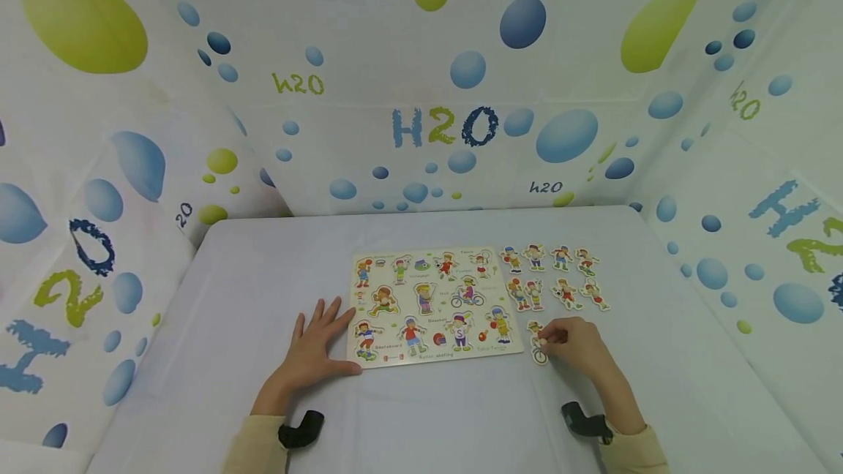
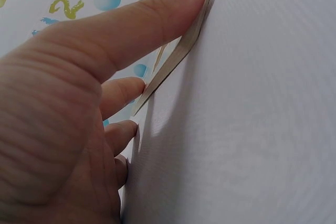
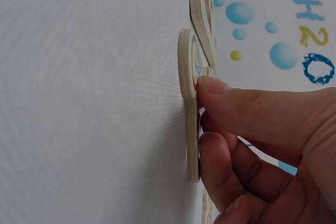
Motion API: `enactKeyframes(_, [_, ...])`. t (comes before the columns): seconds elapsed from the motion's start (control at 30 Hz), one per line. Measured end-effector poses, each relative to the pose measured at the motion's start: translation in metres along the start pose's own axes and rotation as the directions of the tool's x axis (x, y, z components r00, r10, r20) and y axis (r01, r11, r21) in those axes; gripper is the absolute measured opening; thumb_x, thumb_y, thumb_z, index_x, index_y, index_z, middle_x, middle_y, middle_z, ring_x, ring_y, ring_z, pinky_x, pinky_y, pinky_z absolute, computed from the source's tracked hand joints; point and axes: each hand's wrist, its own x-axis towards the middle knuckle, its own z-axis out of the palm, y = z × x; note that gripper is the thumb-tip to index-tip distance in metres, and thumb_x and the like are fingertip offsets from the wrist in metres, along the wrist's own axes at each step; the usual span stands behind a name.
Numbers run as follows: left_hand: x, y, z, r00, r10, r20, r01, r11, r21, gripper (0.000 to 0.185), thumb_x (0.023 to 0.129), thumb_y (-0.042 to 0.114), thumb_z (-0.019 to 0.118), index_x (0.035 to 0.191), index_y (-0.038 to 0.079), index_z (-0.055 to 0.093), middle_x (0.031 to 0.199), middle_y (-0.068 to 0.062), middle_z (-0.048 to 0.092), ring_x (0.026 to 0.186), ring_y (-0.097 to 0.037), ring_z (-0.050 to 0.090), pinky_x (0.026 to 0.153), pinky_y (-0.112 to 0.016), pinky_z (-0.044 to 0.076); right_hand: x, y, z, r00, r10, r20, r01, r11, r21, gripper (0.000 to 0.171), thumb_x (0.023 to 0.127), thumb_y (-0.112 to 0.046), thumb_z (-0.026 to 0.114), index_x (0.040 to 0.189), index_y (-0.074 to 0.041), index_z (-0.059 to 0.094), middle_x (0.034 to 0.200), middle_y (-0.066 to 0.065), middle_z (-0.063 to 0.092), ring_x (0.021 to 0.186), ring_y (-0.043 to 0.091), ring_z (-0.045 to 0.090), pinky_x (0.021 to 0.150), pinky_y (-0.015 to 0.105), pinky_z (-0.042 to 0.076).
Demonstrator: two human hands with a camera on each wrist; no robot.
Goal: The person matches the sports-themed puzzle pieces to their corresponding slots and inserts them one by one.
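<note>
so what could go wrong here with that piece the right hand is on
1. The right hand only pinches the cyclist piece by its edge at the fingertips, so it could slip as it lifts off the table.
2. The eight loose pieces lie in rows close behind it; a careless lift could knock them askew.
3. The left hand rests flat with only its thumb against the puzzle board edge, so the board might slide when a piece is pressed in.
</note>
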Motion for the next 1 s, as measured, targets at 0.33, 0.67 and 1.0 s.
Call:
enactKeyframes(0.33, [0.0, 0.0, 0.0, 1.0, 0.0, -0.002, 0.0, 1.0, 0.0, 0.106, 0.059, 0.048, 0.089, 0.148, 0.011, 0.044, 0.161, -0.021, 0.022, 0.149, -0.048, 0.005, 0.116, -0.066, -0.006, 0.001, 0.001, 0.001, 1.0, 0.01, 0.0, -0.01, 1.0, -0.005, 0.006, 0.081, -0.005, 0.075, 0.086, -0.008, 0.073, 0.074, -0.001, 0.063, 0.07, 0.014, 0.053, 0.062, 0.026, 0.044])
enactKeyframes(0.67, [0.0, 0.0, 0.001, 1.0, -0.006, 0.005, 0.006, 1.0, -0.007, 0.106, 0.06, 0.05, 0.088, 0.148, 0.011, 0.043, 0.161, -0.02, 0.021, 0.149, -0.047, 0.005, 0.116, -0.065, -0.007, -0.002, -0.001, -0.005, 1.0, 0.01, -0.007, -0.01, 0.999, -0.053, 0.005, 0.082, -0.008, 0.075, 0.086, -0.009, 0.072, 0.075, -0.001, 0.062, 0.072, 0.015, 0.053, 0.062, 0.027, 0.043])
enactKeyframes(1.0, [-0.002, 0.001, -0.001, 1.0, -0.021, 0.008, 0.021, 1.0, -0.016, 0.106, 0.06, 0.048, 0.088, 0.148, 0.011, 0.043, 0.161, -0.02, 0.021, 0.149, -0.046, 0.004, 0.117, -0.064, -0.008, 0.005, -0.003, -0.016, 0.996, -0.034, -0.08, 0.032, 0.999, -0.018, 0.01, 0.082, -0.008, 0.075, 0.091, -0.005, 0.073, 0.076, 0.002, 0.064, 0.07, 0.015, 0.054, 0.058, 0.023, 0.044])
